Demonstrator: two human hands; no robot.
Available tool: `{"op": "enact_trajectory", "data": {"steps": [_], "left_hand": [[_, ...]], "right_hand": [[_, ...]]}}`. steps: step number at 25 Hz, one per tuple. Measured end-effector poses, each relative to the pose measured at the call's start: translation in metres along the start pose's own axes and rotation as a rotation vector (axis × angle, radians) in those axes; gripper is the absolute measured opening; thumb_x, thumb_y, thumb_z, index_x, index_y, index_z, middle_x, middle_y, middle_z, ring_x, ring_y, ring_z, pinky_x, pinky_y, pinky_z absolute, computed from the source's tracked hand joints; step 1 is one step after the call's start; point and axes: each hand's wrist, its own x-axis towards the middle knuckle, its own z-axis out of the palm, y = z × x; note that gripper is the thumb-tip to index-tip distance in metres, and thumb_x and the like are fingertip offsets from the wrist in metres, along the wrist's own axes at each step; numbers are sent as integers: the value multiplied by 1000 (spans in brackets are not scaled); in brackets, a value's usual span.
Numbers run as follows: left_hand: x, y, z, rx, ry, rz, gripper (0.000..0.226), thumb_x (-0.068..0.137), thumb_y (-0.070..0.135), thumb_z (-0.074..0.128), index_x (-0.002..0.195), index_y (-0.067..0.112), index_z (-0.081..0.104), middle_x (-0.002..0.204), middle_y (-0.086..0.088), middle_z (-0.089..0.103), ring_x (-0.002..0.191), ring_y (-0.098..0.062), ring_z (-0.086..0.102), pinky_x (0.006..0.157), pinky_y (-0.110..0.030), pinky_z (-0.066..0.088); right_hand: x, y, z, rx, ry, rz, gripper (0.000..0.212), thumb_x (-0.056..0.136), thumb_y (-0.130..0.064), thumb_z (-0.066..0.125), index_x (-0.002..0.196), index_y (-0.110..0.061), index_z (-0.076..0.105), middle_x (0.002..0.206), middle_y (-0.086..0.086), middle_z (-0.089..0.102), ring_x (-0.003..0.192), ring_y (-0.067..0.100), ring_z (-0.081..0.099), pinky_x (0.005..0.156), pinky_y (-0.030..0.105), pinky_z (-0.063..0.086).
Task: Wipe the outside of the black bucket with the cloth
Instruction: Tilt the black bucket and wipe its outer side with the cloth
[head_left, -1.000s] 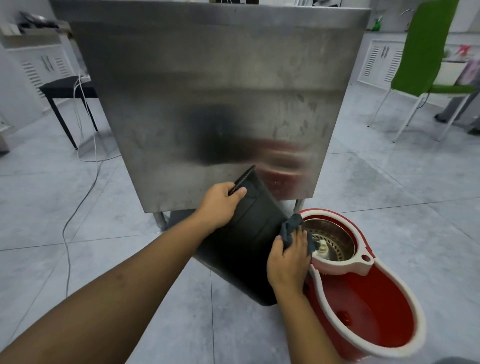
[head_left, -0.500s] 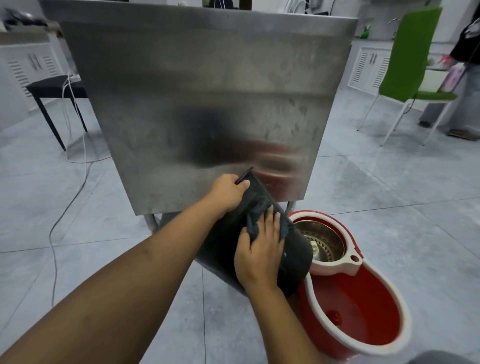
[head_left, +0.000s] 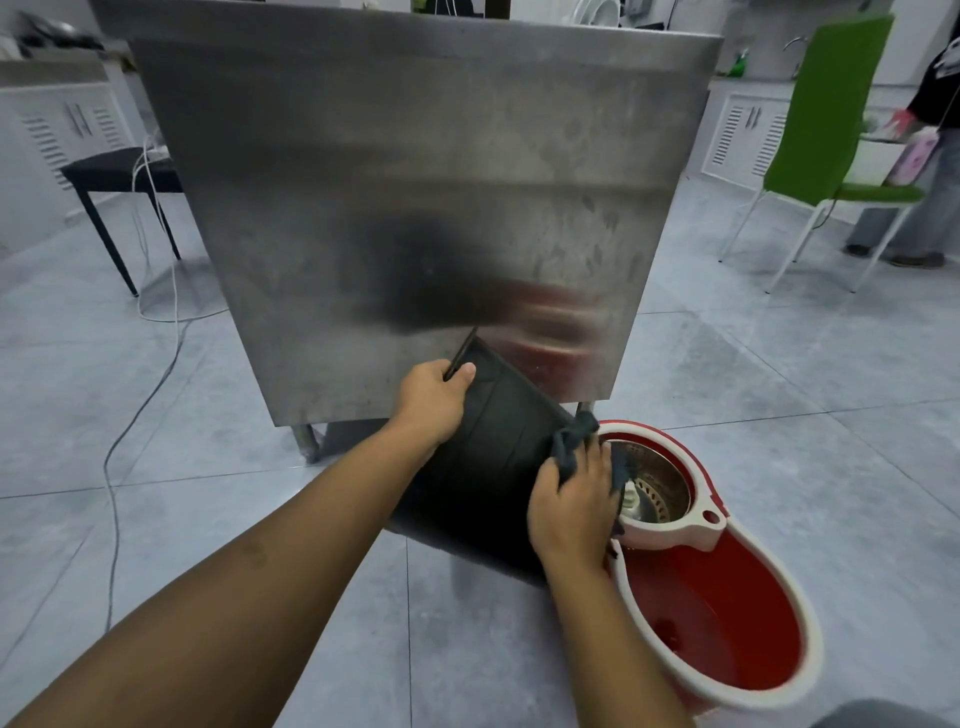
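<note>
My right hand (head_left: 571, 506) is off the front face of the bucket (head_left: 488, 467), where it lay flat half a second ago, and now sits at the bucket's right side with the cloth (head_left: 571, 441) bunched above my fingers, next to the mop pail (head_left: 727, 597). My view sits a little farther back.

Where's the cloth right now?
Head view, lower centre-right: the cloth is under the right hand, pressed on the black bucket's right side, beside the red mop bucket.
</note>
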Motion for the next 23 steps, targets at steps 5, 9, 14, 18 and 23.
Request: {"op": "enact_trajectory", "data": {"steps": [5, 9, 14, 18, 23], "left_hand": [[-23, -12, -20, 79, -108, 56, 39, 94, 37, 52, 84, 0, 62, 84, -28, 70, 75, -38, 66, 75, -52, 54], [-38, -13, -46, 71, -181, 102, 48, 91, 43, 53, 91, -4, 62, 91, -35, 66, 81, -41, 67, 83, -59, 52], [-47, -8, -71, -23, -139, 55, 28, 96, 35, 52, 98, 14, 70, 95, -5, 76, 94, -22, 69, 94, -49, 53], [-50, -4, -90, -299, -496, -205, 33, 92, 43, 51, 105, 19, 71, 102, 3, 78, 109, -24, 68, 92, -36, 50], [-48, -18, -68, -169, -298, -197, 25, 95, 41, 52, 102, 22, 67, 116, -10, 72, 102, -25, 69, 98, -47, 52]], "right_hand": [[-47, -43, 27, 68, -108, -328, 72, 86, -35, 32, 154, -20, 12, 159, -12, 1, 147, 6, -14, 119, 33, -7], [19, -28, 10, 85, -188, -24, 59, 88, -39, 34, 141, -16, 44, 150, 5, 43, 141, 29, 33, 117, 47, 24], [18, 2, 4, 473, -127, 541, 49, 87, -38, 40, 127, -13, 54, 127, 11, 59, 119, 37, 51, 104, 49, 39], [10, 17, -12, 1075, -36, 897, 24, 89, -35, 47, 101, -16, 57, 95, 5, 62, 88, 21, 56, 79, 36, 43], [-10, 20, -4, 970, -28, 845, 18, 90, -25, 48, 103, -15, 57, 100, 8, 61, 93, 24, 54, 82, 38, 40]]}}
